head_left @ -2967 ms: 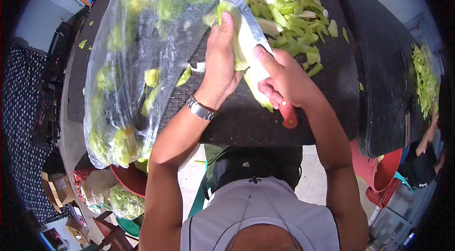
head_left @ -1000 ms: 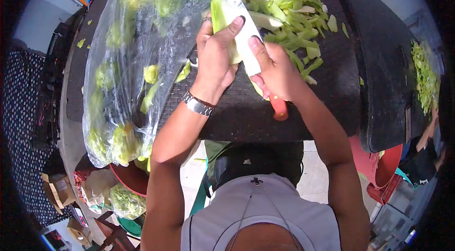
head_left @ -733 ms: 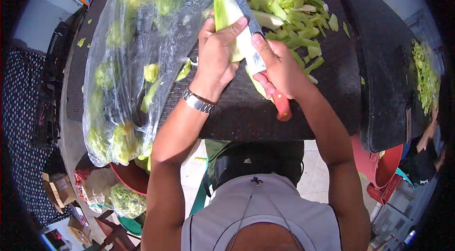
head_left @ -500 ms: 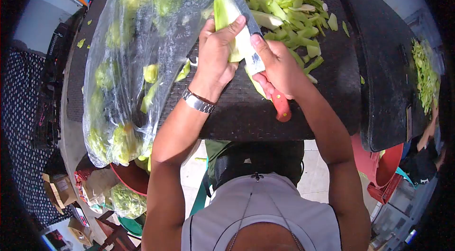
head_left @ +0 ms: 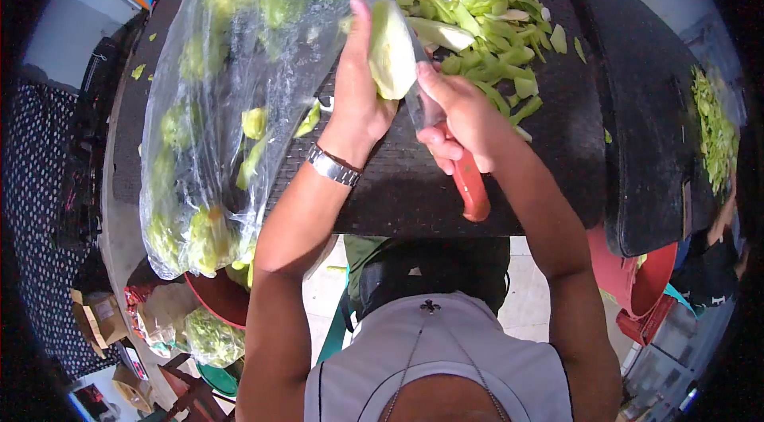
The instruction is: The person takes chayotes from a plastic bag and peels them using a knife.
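Note:
My left hand (head_left: 356, 80) cradles a pale green, chayote-like piece (head_left: 391, 56) with a whitish cut face turned up; its thumb stretches upward, apart from that face. The fingers under the piece are hidden. In my right hand (head_left: 461, 115) is a kitchen knife with a red handle (head_left: 473, 193). Its blade (head_left: 424, 107) is blurred and lies along the right side of the piece; I cannot tell whether it touches. Just beyond my hands is a heap of green and white slices (head_left: 477, 12). A clear plastic bag (head_left: 231, 87) with several green fruits lies left of my left hand.
The dark table (head_left: 390, 199) is under my hands. At right stands another dark board (head_left: 637, 103), with shredded green pieces (head_left: 711, 131) beyond it near another person's arm. Red tubs (head_left: 649, 279) stand below the table's edge on both sides.
My left thumb has lifted off the piece and points up. The piece has turned to show its broad cut face. The knife has come down a little toward me, its blade now blurred.

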A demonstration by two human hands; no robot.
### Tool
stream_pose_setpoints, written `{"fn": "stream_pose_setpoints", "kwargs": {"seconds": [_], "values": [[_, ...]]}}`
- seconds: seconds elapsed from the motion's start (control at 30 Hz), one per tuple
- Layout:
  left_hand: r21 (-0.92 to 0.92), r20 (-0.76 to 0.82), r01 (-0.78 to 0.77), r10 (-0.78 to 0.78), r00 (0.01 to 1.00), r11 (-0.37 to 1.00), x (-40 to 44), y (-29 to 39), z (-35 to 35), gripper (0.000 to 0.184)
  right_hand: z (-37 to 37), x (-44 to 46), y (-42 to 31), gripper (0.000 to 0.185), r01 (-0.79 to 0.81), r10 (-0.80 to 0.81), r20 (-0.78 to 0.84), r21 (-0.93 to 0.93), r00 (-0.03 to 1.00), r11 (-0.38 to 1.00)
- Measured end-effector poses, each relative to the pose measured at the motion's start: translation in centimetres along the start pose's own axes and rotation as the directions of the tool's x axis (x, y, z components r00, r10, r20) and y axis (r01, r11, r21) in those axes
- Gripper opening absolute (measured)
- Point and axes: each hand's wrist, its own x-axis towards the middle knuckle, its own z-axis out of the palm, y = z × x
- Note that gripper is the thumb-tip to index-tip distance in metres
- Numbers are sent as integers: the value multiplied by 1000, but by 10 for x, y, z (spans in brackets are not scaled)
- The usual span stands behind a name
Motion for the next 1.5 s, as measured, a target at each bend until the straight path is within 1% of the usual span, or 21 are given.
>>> {"fn": "stream_pose_setpoints", "kwargs": {"seconds": [0.07,0.1,0.17,0.23,0.27,0.33,0.37,0.43,0.47,0.5,0.6,0.67,0.7,0.8,0.93,1.13,1.2,1.3,1.37,1.43,1.5], "values": [[-81,-50,4,-8,999,997,7,-3,-3,75,-19,2,-1,51,-79,41,206,179,978,981],[-92,-68,4,-11,998,996,8,-2,-2,76,-28,6,-3,50,-144,64,374,188,925,972],[-124,-67,15,-24,997,992,9,-1,1,75,-37,9,-2,50,-124,30,315,284,948,951],[-132,14,100,-99,995,986,9,0,-10,66,-42,8,-12,49,-108,30,217,360,976,927],[-134,54,144,-138,989,981,9,0,-13,61,-42,4,-15,49,27,-40,55,214,998,976],[-122,-8,135,-137,991,983,8,2,-9,56,-43,-3,-20,49,217,-246,-224,-146,943,965],[-116,-39,132,-138,990,984,7,2,-7,53,-49,-2,-25,46,112,-371,-360,-571,856,813],[-107,-20,150,-153,988,983,6,3,-8,52,-71,3,-17,44,-50,-695,-365,-902,619,429],[-101,-14,160,-162,987,982,6,3,-9,53,-79,6,-11,43,-192,-824,-279,-959,493,210],[-107,-18,157,-160,987,982,6,2,-10,53,-77,0,-18,39,-167,-748,-378,-924,545,345],[-124,-28,129,-133,991,984,9,-1,-12,53,-75,-4,-17,35,-128,-790,-287,-957,542,260],[-129,-43,87,-94,995,988,11,-2,-11,52,-54,-16,-25,32,15,-559,-355,-835,749,550],[-124,-42,75,-81,996,989,10,-1,-11,51,-43,-20,-27,31,52,-427,-340,-729,838,683],[-100,-53,20,-26,998,995,8,4,-8,47,-24,-20,-14,30,146,-420,-270,-667,866,731],[-87,-112,-42,32,993,995,4,7,1,41,-18,-14,-3,28,194,-450,-173,-728,876,657],[-47,-137,-81,74,988,996,4,6,-2,37,-11,-13,1,26,173,-490,-170,-796,855,580],[-46,-140,-97,89,986,994,6,5,-5,35,-14,-6,11,25,183,-535,-146,-839,832,513],[-59,-124,-101,93,988,993,8,2,-11,32,-14,-5,14,24,156,-523,-145,-858,840,489],[-72,-114,-89,80,990,993,9,2,-13,33,-10,-6,15,23,163,-550,-117,-886,827,434],[-31,-126,-93,88,988,995,8,3,-12,34,-7,-7,19,23,195,-627,-48,-930,778,313],[-5,-128,-111,110,986,994,7,5,-9,35,-1,-9,18,22,200,-621,-61,-918,781,341]]}}
